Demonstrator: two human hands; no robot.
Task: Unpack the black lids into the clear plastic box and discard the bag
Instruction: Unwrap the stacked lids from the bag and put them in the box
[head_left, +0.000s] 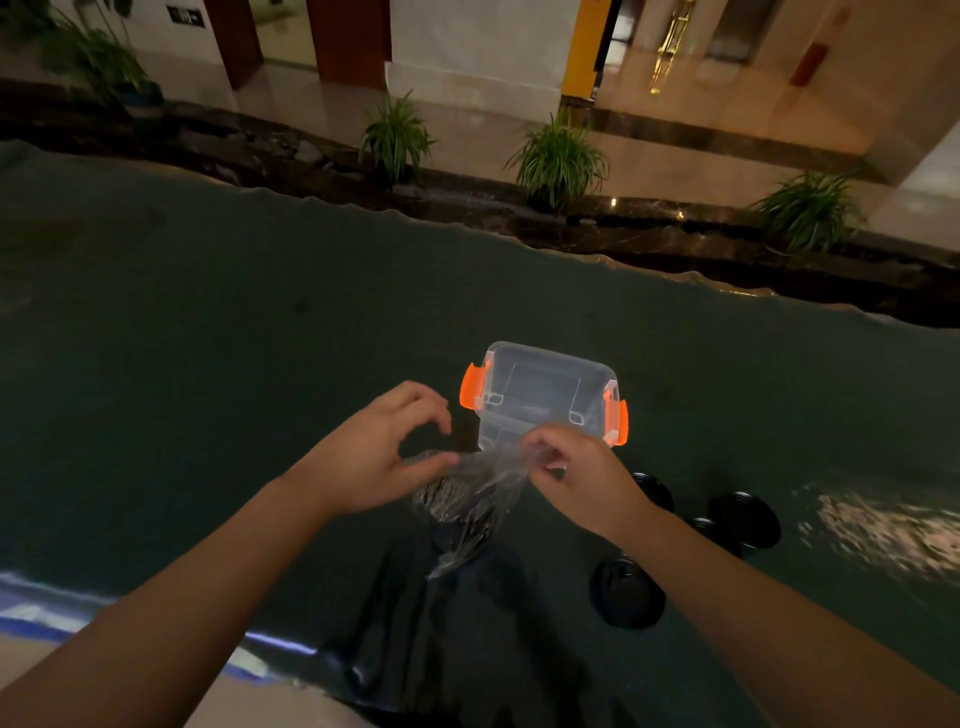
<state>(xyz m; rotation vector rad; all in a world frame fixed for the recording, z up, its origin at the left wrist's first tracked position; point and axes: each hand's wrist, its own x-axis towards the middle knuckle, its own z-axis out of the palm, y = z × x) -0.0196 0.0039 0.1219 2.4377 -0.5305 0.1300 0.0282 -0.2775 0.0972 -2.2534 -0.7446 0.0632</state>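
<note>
Box (545, 397) behind bag (467, 493); lids (744, 519) right of bag, on table (208, 364).

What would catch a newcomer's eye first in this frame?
Probably the clear plastic box with bright orange latches, standing open on the dark table just beyond the hands. In front of it, the right hand pinches a crinkled clear bag while the left hand touches its other edge. Several black lids lie loose on the table to the right.

A dark table (208, 364) carries the clear box (545, 395) and seemingly three black lids (745, 519).
</note>
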